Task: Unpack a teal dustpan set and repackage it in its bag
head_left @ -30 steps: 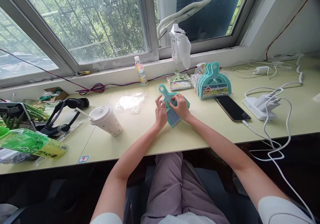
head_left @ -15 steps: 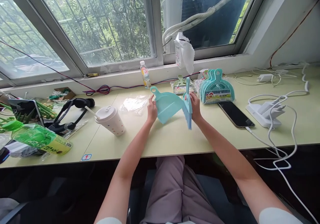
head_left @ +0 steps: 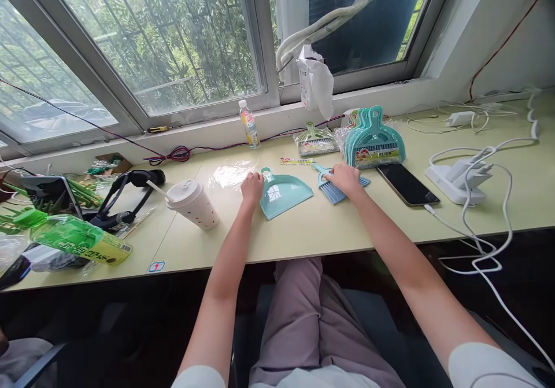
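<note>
Lying on the worktop [head_left: 234,235], the teal dustpan [head_left: 286,197] is directly in front of the person, handle at its far left corner. The left hand [head_left: 252,188] is curled at the dustpan's left edge, beside the handle; I cannot tell whether the fingers grip it. The right hand [head_left: 346,180] is laid over the brush [head_left: 332,192], covering its middle, with bristles visible on both sides; its grip cannot be confirmed from here. Dustpan and brush lie apart.

Surroundings: the printed strip [head_left: 295,161] lies just behind the two parts. Beyond it sits the green wrapped set [head_left: 318,145]; to its right, the stack of wrapped teal sets [head_left: 376,139] blocks the area behind the right hand. The phone [head_left: 408,184] bounds the right side, near the brush, followed by the white charging block [head_left: 457,184]. At left, clear film [head_left: 229,175] lies just beside the left hand; the lidded cup [head_left: 193,204] stands near that forearm, and the green-capped bottle [head_left: 73,237] lies farther out
</note>
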`<state>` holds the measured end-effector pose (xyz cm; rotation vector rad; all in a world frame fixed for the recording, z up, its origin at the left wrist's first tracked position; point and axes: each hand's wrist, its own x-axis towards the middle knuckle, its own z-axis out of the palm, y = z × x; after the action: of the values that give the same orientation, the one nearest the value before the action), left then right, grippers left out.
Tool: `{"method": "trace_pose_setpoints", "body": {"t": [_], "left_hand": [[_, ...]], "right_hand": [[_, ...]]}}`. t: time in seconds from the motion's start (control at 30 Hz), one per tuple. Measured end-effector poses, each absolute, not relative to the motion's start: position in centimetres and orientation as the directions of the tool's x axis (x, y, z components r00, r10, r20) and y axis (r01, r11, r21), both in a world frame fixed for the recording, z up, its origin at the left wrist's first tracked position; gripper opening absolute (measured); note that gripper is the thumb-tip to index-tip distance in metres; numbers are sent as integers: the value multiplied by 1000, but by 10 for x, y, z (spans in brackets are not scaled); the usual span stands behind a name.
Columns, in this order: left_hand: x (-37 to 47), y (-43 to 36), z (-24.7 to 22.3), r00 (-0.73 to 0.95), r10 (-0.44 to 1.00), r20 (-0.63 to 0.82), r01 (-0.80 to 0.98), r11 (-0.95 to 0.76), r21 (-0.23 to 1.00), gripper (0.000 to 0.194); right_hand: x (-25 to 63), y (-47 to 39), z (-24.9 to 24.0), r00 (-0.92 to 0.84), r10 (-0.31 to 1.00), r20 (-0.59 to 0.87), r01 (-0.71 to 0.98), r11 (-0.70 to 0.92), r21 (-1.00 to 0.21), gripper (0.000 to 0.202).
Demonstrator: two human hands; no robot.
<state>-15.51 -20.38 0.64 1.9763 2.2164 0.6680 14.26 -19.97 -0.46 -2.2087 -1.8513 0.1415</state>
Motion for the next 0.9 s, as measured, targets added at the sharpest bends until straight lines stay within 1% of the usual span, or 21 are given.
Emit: {"method": "trace_pose_setpoints", "body": {"t": [0.1, 0.17, 0.23, 0.3, 0.37, 0.47, 0.5, 0.57, 0.6, 0.63, 0.67, 0.73, 0.77, 0.83, 0.87, 0.9], "left_hand": [[-156, -205, 11, -153, 971, 186, 931, 78, 358, 39], [-157, -205, 13, -147, 975, 166, 932, 80, 354, 35], [-156, -205, 12, -128, 980, 151, 927, 64, 369, 32], [-151, -207, 10, -71, 990, 124, 911, 14, 412, 32], [-144, -209, 7, 48, 997, 59, 874, -70, 481, 35], [-133, -214, 7, 306, 950, -58, 767, -210, 606, 35], [-130, -216, 7, 400, 914, -69, 713, -263, 650, 35], [-129, -218, 10, 519, 855, -7, 617, -369, 696, 39], [-130, -218, 12, 530, 846, 58, 602, -423, 678, 40], [-132, -219, 13, 512, 849, 131, 616, -469, 633, 39], [-135, -218, 15, 479, 854, 203, 654, -502, 567, 35], [-139, -217, 16, 439, 842, 314, 729, -538, 423, 19], [-141, -216, 16, 452, 820, 350, 743, -564, 362, 28], [-141, -215, 13, 507, 773, 382, 748, -615, 250, 58], [-139, -214, 10, 531, 753, 387, 752, -630, 194, 63], [-136, -214, 7, 551, 739, 387, 757, -638, 140, 61]], "right_hand": [[146, -199, -2, 154, 986, 55, 963, -138, -232, 41], [145, -200, 1, 137, 989, 57, 961, -119, -248, 37], [142, -203, 6, 137, 985, 102, 949, -102, -297, 32], [137, -209, 14, 110, 977, 181, 936, -41, -351, 30], [129, -216, 21, 0, 976, 218, 926, 82, -367, 31], [114, -226, 26, -221, 965, 138, 916, 254, -312, 27], [109, -229, 25, -251, 961, 119, 916, 275, -291, 24], [103, -233, 24, -271, 957, 108, 921, 290, -261, 21], [101, -235, 23, -277, 955, 109, 920, 296, -257, 21], [99, -236, 23, -287, 952, 106, 918, 305, -254, 22], [99, -237, 23, -300, 949, 101, 915, 316, -252, 23], [99, -238, 23, -326, 941, 88, 906, 337, -255, 23], [99, -238, 22, -337, 938, 78, 901, 346, -262, 23], [98, -237, 21, -367, 929, 56, 884, 367, -289, 23], [98, -237, 19, -385, 921, 50, 872, 381, -305, 23], [97, -236, 17, -402, 914, 51, 860, 396, -321, 22]]}}
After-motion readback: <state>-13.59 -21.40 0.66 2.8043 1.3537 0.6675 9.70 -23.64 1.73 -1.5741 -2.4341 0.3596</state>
